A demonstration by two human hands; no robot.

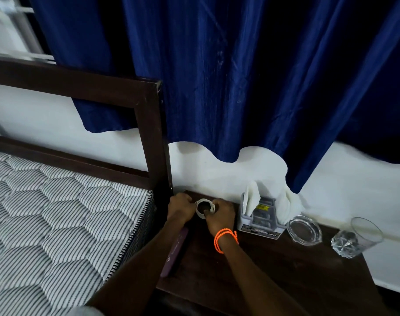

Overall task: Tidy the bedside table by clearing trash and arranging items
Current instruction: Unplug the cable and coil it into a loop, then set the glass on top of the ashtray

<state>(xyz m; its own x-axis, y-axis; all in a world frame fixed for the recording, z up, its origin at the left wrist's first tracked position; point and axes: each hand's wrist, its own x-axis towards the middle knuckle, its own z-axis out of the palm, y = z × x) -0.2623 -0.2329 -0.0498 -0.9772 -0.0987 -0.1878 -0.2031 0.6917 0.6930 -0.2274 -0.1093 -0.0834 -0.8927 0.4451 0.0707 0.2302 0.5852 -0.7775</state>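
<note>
**tidy_tom:** Cable's the risk imo. That white coiled cable [205, 209] sits at the back corner of the surface [274, 270], just beside the bed frame [152, 137]. If either grip slips, I'd guess the loops spring open.

**nightstand_nic:** Yeah, both hands are curled onto it: left hand [180, 207] pinches the coil's bed-frame side, right hand [220, 214] the other. A jerked elbow could knock the tissue holder [259, 221] further from the frame.

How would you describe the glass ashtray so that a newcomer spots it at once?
Start at the dark wooden bedside table under the blue curtain. Along its back edge, the ashtray sits between the white napkin holder and the drinking glass. Unlike the tall glass, it is low, wide and round.
</note>
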